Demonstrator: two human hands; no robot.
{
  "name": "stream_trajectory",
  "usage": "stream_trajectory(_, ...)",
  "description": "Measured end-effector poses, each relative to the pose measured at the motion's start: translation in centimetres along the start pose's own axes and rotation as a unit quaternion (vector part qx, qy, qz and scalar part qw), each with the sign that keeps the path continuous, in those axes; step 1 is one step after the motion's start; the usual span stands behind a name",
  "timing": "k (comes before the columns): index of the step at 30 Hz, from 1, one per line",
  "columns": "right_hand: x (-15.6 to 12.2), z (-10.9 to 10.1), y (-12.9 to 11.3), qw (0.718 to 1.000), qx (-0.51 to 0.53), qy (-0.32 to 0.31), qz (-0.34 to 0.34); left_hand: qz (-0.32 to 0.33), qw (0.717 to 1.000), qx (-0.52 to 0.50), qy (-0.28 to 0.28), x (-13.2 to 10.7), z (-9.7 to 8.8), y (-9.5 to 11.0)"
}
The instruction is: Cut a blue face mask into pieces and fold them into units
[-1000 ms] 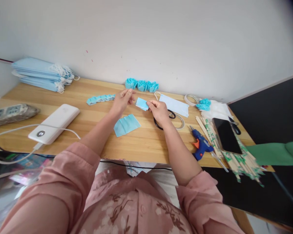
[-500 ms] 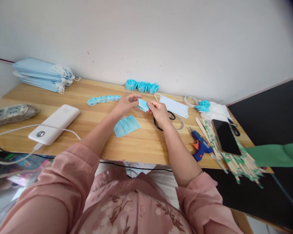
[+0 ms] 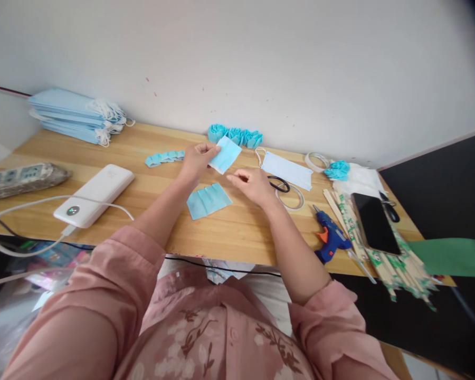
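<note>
In the head view, the left grip (image 3: pixel 197 160) pinches a blue sheet (image 3: pixel 229 153) jutting out to its right, while the right grip (image 3: pixel 254 186) curls just beside, its fingertip gap unclear. The sheet looks light, soft and easily creased, best held by its edges.

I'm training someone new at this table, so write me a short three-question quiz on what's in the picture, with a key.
1. What does the left hand hold?
a) a blue plastic glue gun with an orange trigger
b) a flat, light-blue fabric piece
c) a white, oblong plastic power bank

2. True or false: the black, rectangular phone lies on the thin wooden sticks in green-printed wrappers.

3. How many ruffled, turquoise fabric flowers form the row behind the left hand?

Key: 1. b; 2. true; 3. three.
</note>
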State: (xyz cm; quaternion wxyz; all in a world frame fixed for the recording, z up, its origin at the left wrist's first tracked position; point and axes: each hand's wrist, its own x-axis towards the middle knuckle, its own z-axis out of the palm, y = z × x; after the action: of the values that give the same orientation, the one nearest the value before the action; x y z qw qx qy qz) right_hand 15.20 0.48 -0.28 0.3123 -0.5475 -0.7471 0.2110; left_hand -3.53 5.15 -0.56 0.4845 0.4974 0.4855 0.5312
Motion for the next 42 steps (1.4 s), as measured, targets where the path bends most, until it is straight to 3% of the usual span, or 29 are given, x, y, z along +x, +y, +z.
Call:
stream_trajectory(5, -0.4, 2.1, -1.4, 0.987, -0.092, -0.088, -0.095, 0.015, 1.0, 0.01, -0.003, 0.0, -0.2, 0.1)
stream_trajectory(8, -0.6, 2.3, -1.6, 0.98, -0.123, -0.116, -0.109, 0.02, 1.0, 0.013, -0.006, 0.0, -0.2, 0.0)
stream_trajectory(13, -0.5, -1.3, -1.0, 0.982, 0.072, -0.168, -0.053, 0.008, 1.0, 0.0, -0.004, 0.4, -0.2, -0.9)
stream_trajectory(16, -0.3, -3.8, -0.3, 0.985, 0.166, -0.03, -0.029, -0.006, 1.0, -0.001, -0.016, 0.5, -0.2, -1.4)
stream_trajectory(19, 0.2, -4.6, 0.8, 0.979, 0.15, 0.136, -0.007, 0.019, 0.996, 0.084, -0.032, 0.2, 0.0, -1.3)
stream_trajectory(22, 0.6, -4.1, 1.9, 0.972, 0.102, 0.211, -0.005, 0.124, 0.973, 0.193, 0.02, -0.6, 0.5, -0.3)
stream_trajectory(24, 0.6, -3.7, 2.2, 0.97, 0.059, 0.236, -0.01, 0.139, 0.971, 0.191, 0.035, -1.3, 0.9, 0.6)
stream_trajectory(26, 0.4, -3.5, 2.0, 0.966, 0.014, 0.257, -0.012, 0.08, 0.989, 0.121, -0.009, -2.0, 1.4, 1.2)
stream_trajectory(28, 0.0, -3.3, 1.2, 0.965, -0.019, 0.261, -0.019, -0.008, 0.995, 0.007, -0.103, -2.4, 1.8, 1.4)
stream_trajectory(30, -0.2, -2.9, 0.3, 0.971, -0.048, 0.231, -0.043, -0.099, 0.971, -0.113, -0.186, -2.6, 2.2, 1.3)
stream_trajectory(32, -0.2, -2.2, -0.5, 0.979, -0.08, 0.167, -0.091, -0.156, 0.94, -0.211, -0.218, -2.5, 2.4, 1.1)
stream_trajectory(34, -0.2, -1.3, -0.9, 0.98, -0.104, 0.083, -0.15, -0.176, 0.928, -0.266, -0.191, -2.3, 2.4, 0.7)
stream_trajectory(37, -0.1, -0.6, -1.1, 0.972, -0.111, -0.005, -0.205, -0.199, 0.935, -0.277, -0.096, -1.9, 2.2, 0.4)
stream_trajectory(42, -0.1, -1.8, -0.6, 0.974, -0.095, 0.047, -0.201, -0.239, 0.925, -0.295, -0.028, -1.4, 1.8, 0.6)
